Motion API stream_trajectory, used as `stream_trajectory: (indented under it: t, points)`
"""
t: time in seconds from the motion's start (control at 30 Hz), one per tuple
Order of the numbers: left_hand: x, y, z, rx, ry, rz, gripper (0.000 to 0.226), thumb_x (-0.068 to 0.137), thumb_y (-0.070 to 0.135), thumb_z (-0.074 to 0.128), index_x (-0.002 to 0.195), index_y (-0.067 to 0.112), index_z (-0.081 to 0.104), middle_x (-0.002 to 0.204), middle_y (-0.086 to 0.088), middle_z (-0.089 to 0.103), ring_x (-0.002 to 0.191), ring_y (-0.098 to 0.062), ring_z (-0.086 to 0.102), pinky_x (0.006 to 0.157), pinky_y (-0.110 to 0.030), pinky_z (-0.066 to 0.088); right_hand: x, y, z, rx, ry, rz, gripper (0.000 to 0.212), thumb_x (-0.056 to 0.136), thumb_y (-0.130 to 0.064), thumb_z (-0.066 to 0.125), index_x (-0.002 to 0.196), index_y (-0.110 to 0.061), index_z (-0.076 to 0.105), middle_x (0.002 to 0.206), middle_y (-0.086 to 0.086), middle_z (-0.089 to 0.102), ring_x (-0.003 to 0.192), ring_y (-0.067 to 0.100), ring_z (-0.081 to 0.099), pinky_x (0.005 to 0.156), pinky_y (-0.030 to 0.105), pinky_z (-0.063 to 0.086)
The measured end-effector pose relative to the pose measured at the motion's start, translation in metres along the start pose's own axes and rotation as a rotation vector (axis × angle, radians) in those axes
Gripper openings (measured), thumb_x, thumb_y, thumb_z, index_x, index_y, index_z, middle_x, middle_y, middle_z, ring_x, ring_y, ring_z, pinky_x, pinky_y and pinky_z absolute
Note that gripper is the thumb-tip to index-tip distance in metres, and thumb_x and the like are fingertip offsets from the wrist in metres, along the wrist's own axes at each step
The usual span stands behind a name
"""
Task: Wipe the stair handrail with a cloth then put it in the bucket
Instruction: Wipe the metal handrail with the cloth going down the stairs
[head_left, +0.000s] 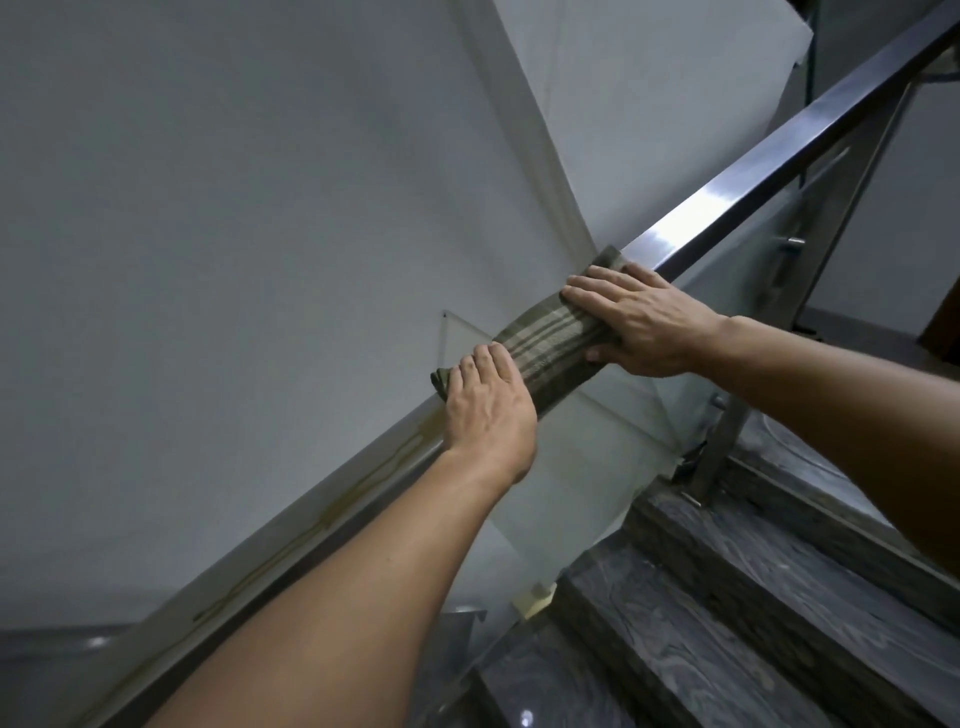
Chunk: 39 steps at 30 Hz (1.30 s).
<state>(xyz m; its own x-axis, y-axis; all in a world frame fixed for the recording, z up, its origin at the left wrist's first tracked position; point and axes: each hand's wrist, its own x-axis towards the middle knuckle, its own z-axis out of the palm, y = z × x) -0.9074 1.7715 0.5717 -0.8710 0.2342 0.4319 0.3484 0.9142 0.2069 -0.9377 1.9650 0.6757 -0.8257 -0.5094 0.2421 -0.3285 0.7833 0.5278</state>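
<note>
A shiny metal handrail (737, 176) runs diagonally from lower left to upper right. A green-brown striped cloth (545, 345) is wrapped over the rail near the middle of the view. My left hand (488, 410) presses on the cloth's lower end, fingers curled over the rail. My right hand (644, 322) lies flat on the cloth's upper end, thumb under the rail. Below the cloth, the rail (332, 512) carries yellowish streaks. No bucket is in view.
A glass panel (597, 452) hangs under the rail, held by metal posts (727, 436). Dark marbled stair steps (727, 597) climb to the right. A grey wall (234, 234) fills the left side.
</note>
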Motion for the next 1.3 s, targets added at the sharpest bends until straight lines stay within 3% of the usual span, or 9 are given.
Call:
stream_trajectory:
  t: [0.37, 0.53, 0.73, 0.9, 1.3]
  points:
    - [-0.068, -0.065, 0.005, 0.007, -0.047, -0.084, 0.089, 0.087, 0.027, 0.060, 0.146, -0.004, 0.002, 0.155, -0.025, 0.016, 0.144, -0.037, 0.017, 0.119, -0.043, 0.015, 0.003, -0.092, 0.004, 0.075, 0.015, -0.093, 0.075, 0.087, -0.047, 0.056, 0.149, -0.020, 0.023, 0.155, 0.007, 0.031, 0.146, 0.027, 0.018, 0.119, 0.049, 0.005]
    - [-0.098, -0.098, 0.011, -0.016, -0.028, -0.125, 0.087, 0.083, 0.027, 0.065, 0.144, -0.003, 0.011, 0.148, -0.021, 0.027, 0.136, -0.034, 0.028, 0.115, -0.042, 0.022, 0.013, -0.132, 0.002, 0.040, -0.023, -0.180, 0.078, 0.082, -0.052, 0.058, 0.145, -0.018, 0.029, 0.147, 0.010, 0.040, 0.139, 0.031, 0.032, 0.117, 0.053, 0.017]
    - [-0.133, -0.136, 0.020, -0.035, -0.024, -0.169, 0.089, 0.078, 0.026, 0.069, 0.144, 0.001, 0.013, 0.146, -0.018, 0.030, 0.135, -0.032, 0.031, 0.114, -0.042, 0.024, 0.022, -0.182, 0.000, -0.018, -0.048, -0.257, 0.082, 0.077, -0.060, 0.045, 0.144, -0.015, 0.031, 0.139, 0.014, 0.047, 0.130, 0.035, 0.042, 0.112, 0.052, 0.027]
    - [-0.159, -0.164, 0.021, -0.058, -0.060, -0.190, 0.093, 0.076, 0.025, 0.071, 0.144, 0.002, 0.012, 0.146, -0.017, 0.030, 0.134, -0.031, 0.031, 0.113, -0.042, 0.023, 0.025, -0.221, 0.000, -0.048, -0.065, -0.264, 0.083, 0.079, -0.060, 0.052, 0.144, -0.015, 0.030, 0.137, 0.016, 0.047, 0.127, 0.035, 0.044, 0.110, 0.051, 0.029]
    - [-0.249, -0.249, 0.032, -0.052, -0.100, -0.304, 0.094, 0.083, 0.027, 0.067, 0.148, 0.004, 0.004, 0.154, -0.016, 0.020, 0.143, -0.030, 0.020, 0.119, -0.039, 0.011, 0.030, -0.348, 0.005, -0.005, -0.081, -0.331, 0.077, 0.079, -0.064, 0.046, 0.138, -0.015, 0.034, 0.133, 0.012, 0.050, 0.121, 0.031, 0.048, 0.107, 0.050, 0.031]
